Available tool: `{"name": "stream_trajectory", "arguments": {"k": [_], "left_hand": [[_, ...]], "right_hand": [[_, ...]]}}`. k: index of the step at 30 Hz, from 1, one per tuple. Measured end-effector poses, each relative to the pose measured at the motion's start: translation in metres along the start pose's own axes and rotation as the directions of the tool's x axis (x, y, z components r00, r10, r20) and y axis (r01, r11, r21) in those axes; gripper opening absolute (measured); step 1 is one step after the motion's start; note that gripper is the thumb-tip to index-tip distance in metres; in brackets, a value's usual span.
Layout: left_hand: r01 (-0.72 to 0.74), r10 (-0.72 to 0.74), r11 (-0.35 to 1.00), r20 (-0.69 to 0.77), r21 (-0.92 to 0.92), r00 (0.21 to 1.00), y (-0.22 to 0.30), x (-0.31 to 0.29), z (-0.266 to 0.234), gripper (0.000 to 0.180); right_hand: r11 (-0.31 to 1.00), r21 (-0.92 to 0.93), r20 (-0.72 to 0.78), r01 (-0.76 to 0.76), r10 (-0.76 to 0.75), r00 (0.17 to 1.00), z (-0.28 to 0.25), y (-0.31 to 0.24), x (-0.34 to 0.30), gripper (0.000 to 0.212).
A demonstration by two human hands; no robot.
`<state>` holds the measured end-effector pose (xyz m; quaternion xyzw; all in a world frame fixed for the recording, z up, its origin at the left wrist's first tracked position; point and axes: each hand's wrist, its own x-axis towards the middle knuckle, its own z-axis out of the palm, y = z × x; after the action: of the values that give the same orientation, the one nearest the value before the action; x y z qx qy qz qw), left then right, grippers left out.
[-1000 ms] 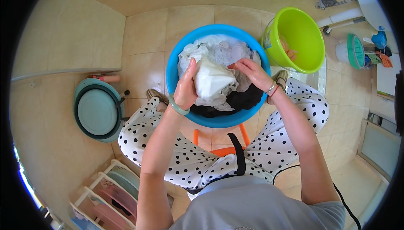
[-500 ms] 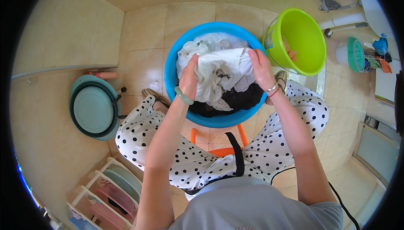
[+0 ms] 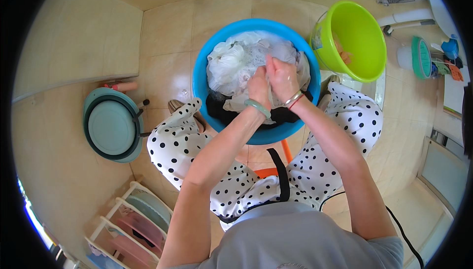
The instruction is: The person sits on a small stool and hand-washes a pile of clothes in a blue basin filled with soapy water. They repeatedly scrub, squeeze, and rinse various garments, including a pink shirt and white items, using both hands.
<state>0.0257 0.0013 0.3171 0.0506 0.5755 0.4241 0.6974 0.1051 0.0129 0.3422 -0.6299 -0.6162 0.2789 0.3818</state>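
white cloth point(image 3: 226, 67) lies bunched toward the far edge of the blue basin point(image 3: 200, 72), dark cloth point(image 3: 220, 109) along its near edge; left hand point(image 3: 259, 90) and right hand point(image 3: 283, 79), curled and pressed together, pinch a white fold.

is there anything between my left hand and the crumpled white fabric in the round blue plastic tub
No, nothing visible stands between them: your left hand is at the white fabric in the blue tub.

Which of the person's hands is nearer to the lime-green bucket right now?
Right. The right hand is over the blue basin, left of the lime-green bucket and apart from it; the left hand is farther left, close beside the right.
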Motion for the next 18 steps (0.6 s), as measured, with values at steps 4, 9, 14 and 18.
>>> {"name": "stream_trajectory", "arguments": {"k": [4, 9, 14, 18], "left_hand": [[0.182, 0.041, 0.949, 0.671, -0.259, 0.741, 0.001, 0.062, -0.087, 0.027], [0.174, -0.157, 0.965, 0.100, -0.197, 0.983, 0.001, 0.001, -0.013, 0.033], [0.121, -0.056, 0.952, 0.228, -0.281, 0.972, 0.063, -0.022, -0.019, 0.048], [0.021, 0.057, 0.972, 0.321, -0.234, 0.945, 0.097, -0.022, -0.034, 0.052]], "right_hand": [[0.957, 0.085, 0.086, 0.276, -0.283, 0.955, 0.010, -0.057, -0.039, 0.023], [0.975, -0.193, 0.076, 0.114, -0.101, 0.992, -0.002, 0.029, 0.002, 0.029], [0.979, -0.170, 0.023, 0.111, -0.108, 0.994, -0.014, 0.017, 0.003, 0.028], [0.986, -0.087, 0.272, 0.140, -0.112, 0.956, -0.015, 0.011, -0.021, 0.027]]}}
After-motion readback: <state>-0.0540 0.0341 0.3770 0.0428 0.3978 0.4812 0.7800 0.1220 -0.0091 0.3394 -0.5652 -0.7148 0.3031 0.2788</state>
